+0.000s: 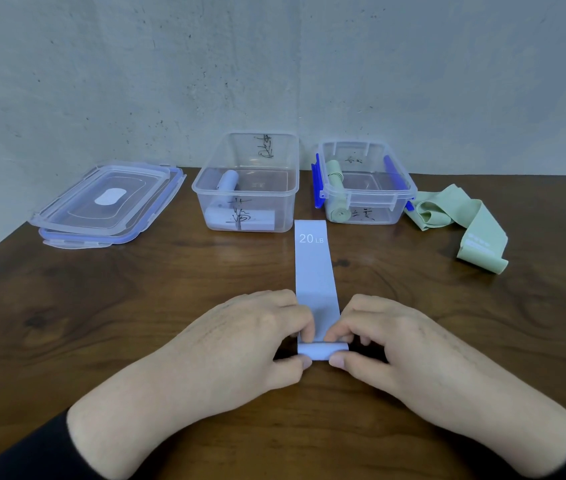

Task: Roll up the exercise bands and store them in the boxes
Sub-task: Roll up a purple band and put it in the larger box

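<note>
Lavender rubber, marked 20 LB, lies in a straight strip down the table [101,306], its far end just short of the boxes, so it can be rolled away from the person without kinking. This band [314,271] already has a small roll at its near end. The left hand [257,334] and right hand [389,337] each pinch one end of that roll, thumbs at the near side and fingers curled over the top, probably to keep the edges even as it turns.

Behind, the left box [247,188] holds rolled lavender bands and the right box [366,188] a rolled green one, so this roll likely goes left. A loose green band [465,223] waits crumpled beside the right box. Two lids [108,202] are stacked well to the left, out of the way.
</note>
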Motion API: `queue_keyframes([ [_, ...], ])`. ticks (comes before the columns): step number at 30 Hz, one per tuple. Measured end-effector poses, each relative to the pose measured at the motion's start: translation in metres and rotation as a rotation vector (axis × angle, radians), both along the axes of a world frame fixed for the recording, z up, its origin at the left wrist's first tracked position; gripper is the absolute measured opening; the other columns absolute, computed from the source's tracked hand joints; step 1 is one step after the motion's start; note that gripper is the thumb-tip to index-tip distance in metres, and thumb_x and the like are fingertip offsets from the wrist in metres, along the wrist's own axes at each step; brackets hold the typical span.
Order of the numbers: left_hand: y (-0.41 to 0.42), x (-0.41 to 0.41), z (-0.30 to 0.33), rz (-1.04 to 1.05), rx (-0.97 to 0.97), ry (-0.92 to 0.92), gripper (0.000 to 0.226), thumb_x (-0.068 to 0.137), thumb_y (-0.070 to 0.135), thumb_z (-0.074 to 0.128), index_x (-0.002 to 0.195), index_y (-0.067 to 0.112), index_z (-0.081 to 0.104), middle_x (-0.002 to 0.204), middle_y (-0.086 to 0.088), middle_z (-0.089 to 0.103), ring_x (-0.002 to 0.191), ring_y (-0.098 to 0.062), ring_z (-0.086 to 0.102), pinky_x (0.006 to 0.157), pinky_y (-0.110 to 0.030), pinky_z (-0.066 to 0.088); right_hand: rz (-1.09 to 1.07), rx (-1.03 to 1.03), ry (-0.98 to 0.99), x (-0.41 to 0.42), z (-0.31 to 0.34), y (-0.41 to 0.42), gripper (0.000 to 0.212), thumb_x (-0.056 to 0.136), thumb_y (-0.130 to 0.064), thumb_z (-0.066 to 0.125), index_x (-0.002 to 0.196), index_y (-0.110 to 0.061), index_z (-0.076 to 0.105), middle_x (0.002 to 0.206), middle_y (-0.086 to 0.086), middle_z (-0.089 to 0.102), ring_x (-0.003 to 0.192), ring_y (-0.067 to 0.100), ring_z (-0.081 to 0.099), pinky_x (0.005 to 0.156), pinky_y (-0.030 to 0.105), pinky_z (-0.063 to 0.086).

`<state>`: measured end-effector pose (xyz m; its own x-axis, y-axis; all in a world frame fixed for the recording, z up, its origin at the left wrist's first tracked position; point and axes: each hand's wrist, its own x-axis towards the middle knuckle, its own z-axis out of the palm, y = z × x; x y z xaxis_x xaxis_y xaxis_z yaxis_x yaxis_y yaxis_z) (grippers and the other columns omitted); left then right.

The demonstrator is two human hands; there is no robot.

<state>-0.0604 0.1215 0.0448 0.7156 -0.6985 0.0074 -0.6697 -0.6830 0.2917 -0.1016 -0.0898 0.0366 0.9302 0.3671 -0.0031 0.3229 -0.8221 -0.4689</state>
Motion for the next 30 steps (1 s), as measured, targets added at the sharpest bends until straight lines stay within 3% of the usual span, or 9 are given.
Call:
queue_keyframes([
  [5,-0.0001,0.0003,0.0002,0.003,-0.007,-0.006,0.016,0.092,0.049,0.051,0.103,0.039,0.056,0.101,0.018,0.048,0.091,-0.003,0.046,0.078,-0.020,0.043,-0.010,0.004,-0.005,-0.0001,-0.0007,0.0007,0.013,0.087,-0.047,0.066,0.095,-0.046,0.056,0.097,-0.022,0.050,0.099,-0.001,0.046,0.080,0.013,0.040],
  [10,-0.0003,0.0010,0.0010,0.013,0.005,0.005,0.024,0.088,0.054,0.055,0.108,0.040,0.053,0.103,0.020,0.048,0.093,-0.001,0.046,0.079,-0.016,0.041,-0.002,-0.010,-0.012,0.0002,-0.0001,0.0004,0.011,0.092,-0.046,0.059,0.102,-0.041,0.062,0.101,-0.021,0.051,0.101,-0.002,0.047,0.082,0.012,0.040],
  [16,0.0006,0.0012,-0.0010,0.007,-0.006,-0.013,0.014,0.090,0.050,0.052,0.102,0.041,0.053,0.100,0.019,0.048,0.090,-0.001,0.046,0.077,-0.017,0.042,-0.009,0.025,-0.004,0.0005,-0.0019,-0.0006,0.016,0.090,-0.048,0.061,0.105,-0.045,0.059,0.098,-0.022,0.050,0.101,0.000,0.048,0.080,0.010,0.038],
  [21,0.0012,0.0014,-0.0018,0.014,-0.008,-0.025,0.017,0.091,0.052,0.049,0.101,0.040,0.055,0.100,0.018,0.049,0.091,-0.002,0.047,0.078,-0.020,0.044,-0.016,0.020,-0.007,0.0010,-0.0009,0.0015,0.012,0.089,-0.046,0.064,0.093,-0.047,0.053,0.095,-0.023,0.049,0.100,-0.002,0.046,0.078,0.010,0.037],
  [25,0.0003,0.0032,-0.0009,0.020,0.001,-0.008,0.023,0.087,0.056,0.056,0.105,0.043,0.051,0.101,0.021,0.048,0.091,0.000,0.045,0.077,-0.015,0.041,-0.013,0.024,-0.016,0.0001,-0.0009,0.0006,0.004,0.091,-0.045,0.061,0.095,-0.044,0.058,0.097,-0.023,0.050,0.101,-0.002,0.047,0.080,0.011,0.038],
  [30,0.0003,0.0035,-0.0016,0.019,-0.002,-0.022,0.018,0.089,0.051,0.055,0.103,0.040,0.053,0.102,0.019,0.049,0.091,-0.001,0.046,0.077,-0.016,0.041,-0.010,0.012,-0.006,0.0015,-0.0030,-0.0005,0.016,0.092,-0.050,0.057,0.106,-0.043,0.062,0.101,-0.022,0.050,0.102,-0.001,0.047,0.081,0.011,0.039],
])
